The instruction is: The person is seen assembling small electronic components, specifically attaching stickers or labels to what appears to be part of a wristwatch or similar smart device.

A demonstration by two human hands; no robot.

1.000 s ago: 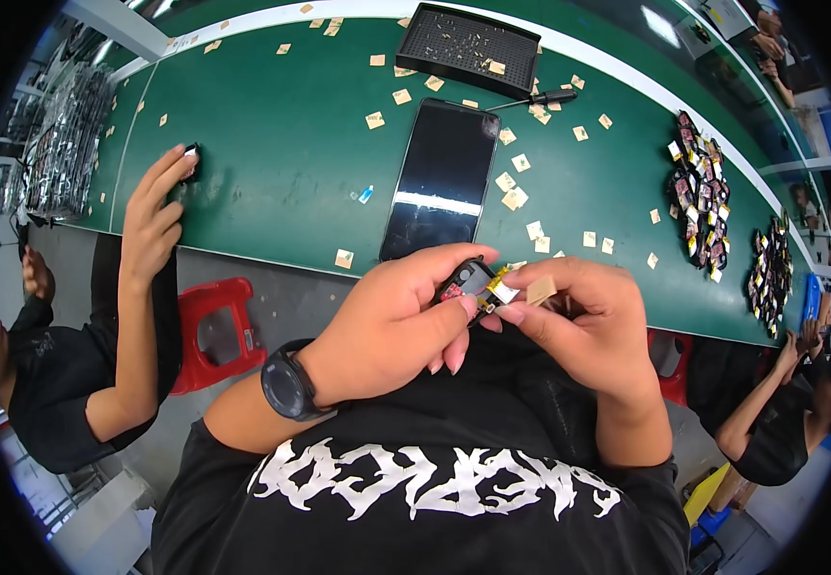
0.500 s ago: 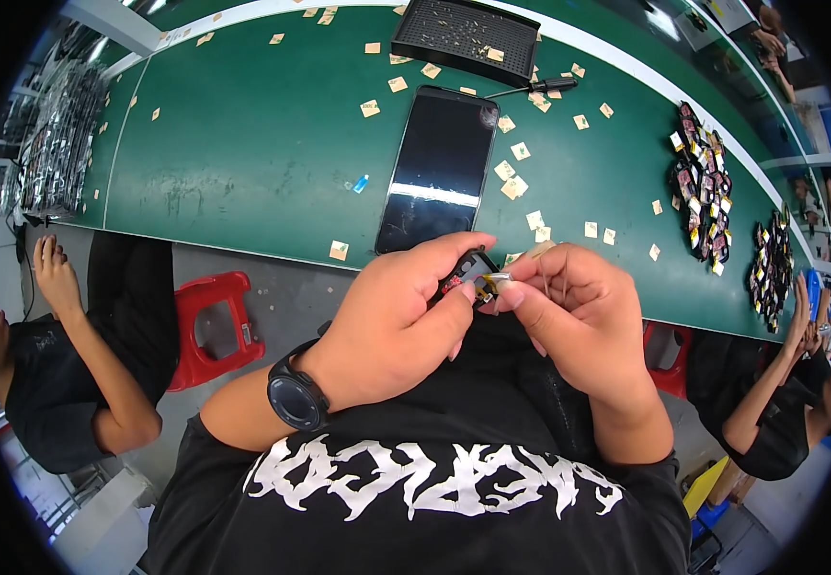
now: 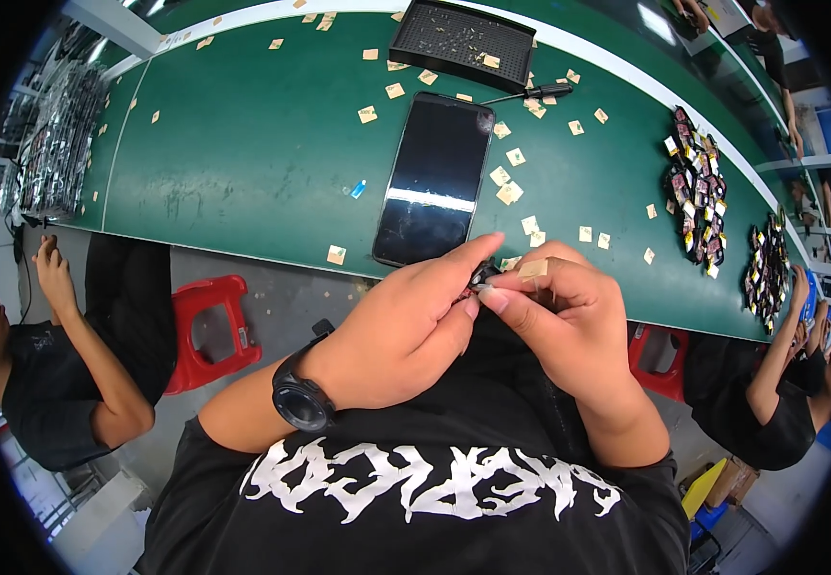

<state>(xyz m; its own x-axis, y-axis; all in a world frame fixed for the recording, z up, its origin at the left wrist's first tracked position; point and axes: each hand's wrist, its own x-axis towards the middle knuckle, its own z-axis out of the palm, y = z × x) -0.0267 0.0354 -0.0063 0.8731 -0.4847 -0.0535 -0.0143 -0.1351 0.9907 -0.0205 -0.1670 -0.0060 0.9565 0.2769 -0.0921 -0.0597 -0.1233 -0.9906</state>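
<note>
My left hand [image 3: 398, 321] is wrapped round a small black electronic housing [image 3: 483, 272], mostly covered by its fingers. At the housing's near side, my right hand [image 3: 569, 321] pinches a small silvery piece [image 3: 483, 287] between thumb and index finger; its exact kind is too small to make out. A tan paper square [image 3: 533, 269] lies against the right index finger. Just beyond both hands, a black tablet-like device with a glossy screen [image 3: 432, 172] rests on the green table [image 3: 243, 144].
Tan paper squares [image 3: 509, 193] are scattered around the device. A black tray [image 3: 463, 43] and a screwdriver [image 3: 549, 90] sit at the back. Piles of small black units [image 3: 698, 192] lie at right, silvery packets [image 3: 56, 144] at left. People sit on both sides, near red stools [image 3: 209, 331].
My right fingers have moved in closer to the housing, and the silvery piece is now lower against it. The housing has tilted and shows less of its inside.
</note>
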